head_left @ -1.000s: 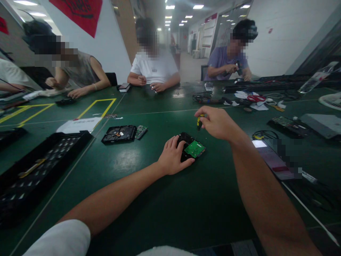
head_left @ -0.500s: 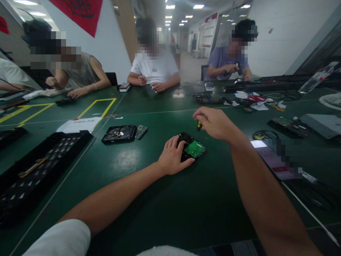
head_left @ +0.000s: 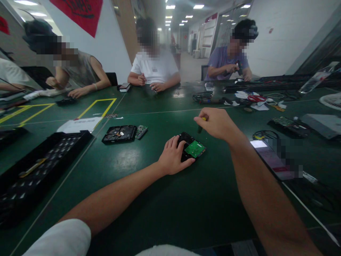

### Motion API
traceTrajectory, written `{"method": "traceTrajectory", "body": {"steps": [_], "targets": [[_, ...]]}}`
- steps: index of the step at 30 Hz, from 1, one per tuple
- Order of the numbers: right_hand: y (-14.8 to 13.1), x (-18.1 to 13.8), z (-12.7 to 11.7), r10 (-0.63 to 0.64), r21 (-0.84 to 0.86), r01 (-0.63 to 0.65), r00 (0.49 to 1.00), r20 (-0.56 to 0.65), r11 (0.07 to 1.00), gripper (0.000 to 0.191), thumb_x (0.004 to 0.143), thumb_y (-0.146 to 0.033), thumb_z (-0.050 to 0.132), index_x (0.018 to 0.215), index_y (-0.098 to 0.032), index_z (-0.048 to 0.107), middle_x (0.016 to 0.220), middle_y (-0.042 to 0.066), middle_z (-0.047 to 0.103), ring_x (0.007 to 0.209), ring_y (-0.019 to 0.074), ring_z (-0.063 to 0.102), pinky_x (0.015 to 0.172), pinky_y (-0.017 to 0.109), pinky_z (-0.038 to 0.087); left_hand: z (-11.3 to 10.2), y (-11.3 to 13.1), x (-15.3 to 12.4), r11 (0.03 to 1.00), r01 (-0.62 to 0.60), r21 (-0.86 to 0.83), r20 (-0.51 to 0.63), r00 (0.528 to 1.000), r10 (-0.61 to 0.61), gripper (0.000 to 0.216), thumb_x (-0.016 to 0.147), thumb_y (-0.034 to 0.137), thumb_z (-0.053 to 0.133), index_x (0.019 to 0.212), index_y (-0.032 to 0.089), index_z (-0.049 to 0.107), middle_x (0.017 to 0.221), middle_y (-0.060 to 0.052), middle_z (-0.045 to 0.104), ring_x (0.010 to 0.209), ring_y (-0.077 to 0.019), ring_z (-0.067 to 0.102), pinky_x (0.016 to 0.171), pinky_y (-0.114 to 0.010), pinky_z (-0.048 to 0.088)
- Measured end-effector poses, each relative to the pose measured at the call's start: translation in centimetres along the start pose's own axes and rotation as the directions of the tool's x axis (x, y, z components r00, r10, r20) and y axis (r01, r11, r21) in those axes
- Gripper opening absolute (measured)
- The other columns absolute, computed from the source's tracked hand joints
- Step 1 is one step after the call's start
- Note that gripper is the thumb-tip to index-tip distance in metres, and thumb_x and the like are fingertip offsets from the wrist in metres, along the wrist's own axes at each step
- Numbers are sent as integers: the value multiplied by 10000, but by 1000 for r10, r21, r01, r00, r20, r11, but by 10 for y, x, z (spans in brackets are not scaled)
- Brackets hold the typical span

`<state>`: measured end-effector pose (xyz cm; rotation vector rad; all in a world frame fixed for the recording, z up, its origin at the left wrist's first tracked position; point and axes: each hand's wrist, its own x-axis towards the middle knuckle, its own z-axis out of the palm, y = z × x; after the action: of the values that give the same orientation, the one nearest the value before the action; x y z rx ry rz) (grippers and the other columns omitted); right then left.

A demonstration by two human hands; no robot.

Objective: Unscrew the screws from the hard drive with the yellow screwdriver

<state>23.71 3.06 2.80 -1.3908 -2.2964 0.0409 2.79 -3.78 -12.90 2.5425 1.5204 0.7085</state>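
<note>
A black hard drive [head_left: 186, 142] lies on the green table with its green circuit board [head_left: 195, 149] facing up. My left hand [head_left: 173, 156] grips the drive's near left side, thumb and fingers wrapped round its edge. My right hand [head_left: 217, 123] hovers just above and behind the drive, fingers closed round a small yellow-and-black screwdriver [head_left: 200, 127] that points down toward the board's far edge.
A second opened hard drive [head_left: 118, 134] with a loose green board [head_left: 141, 131] lies to the left. A black slotted tray [head_left: 37, 167] sits at the far left. Cables, red scissors [head_left: 255, 98] and boards lie at the right. Three people work across the table.
My right hand turned slightly on the screwdriver and now covers more of its handle. My left hand and the drive stayed put.
</note>
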Motion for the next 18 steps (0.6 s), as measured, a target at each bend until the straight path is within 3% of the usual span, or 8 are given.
{"method": "traceTrajectory", "body": {"steps": [8, 13, 18], "targets": [[-5, -1, 2, -63, 23, 62, 997, 42, 998, 317, 1057, -377, 526, 872, -209, 720, 887, 77, 775, 811, 230, 671, 729, 343, 416, 0, 1, 0, 1000, 0, -15, -14, 1000, -1, 810, 917, 808, 561, 1480, 230, 487, 1629, -206, 387, 1542, -447, 344, 1234, -666, 329], [-3, 0, 6, -7, 44, 8, 999, -34, 999, 176, 977, -353, 662, 954, -185, 707, 984, 117, 776, 895, 261, 680, 793, 362, 451, -1, 2, 0, 1000, 3, 10, -2, 1000, -3, 831, 925, 816, 535, 1482, 200, 496, 1633, -225, 376, 1542, -454, 342, 1234, -657, 335], [1, -2, 7, 23, 119, -17, 998, -52, 993, 197, 923, -380, 735, 982, -199, 686, 956, 92, 774, 854, 253, 685, 772, 360, 463, -1, 2, 1, 1000, 9, -10, -6, 1000, -9, 830, 915, 815, 553, 1484, 213, 502, 1637, -211, 376, 1538, -455, 346, 1235, -663, 331]]}}
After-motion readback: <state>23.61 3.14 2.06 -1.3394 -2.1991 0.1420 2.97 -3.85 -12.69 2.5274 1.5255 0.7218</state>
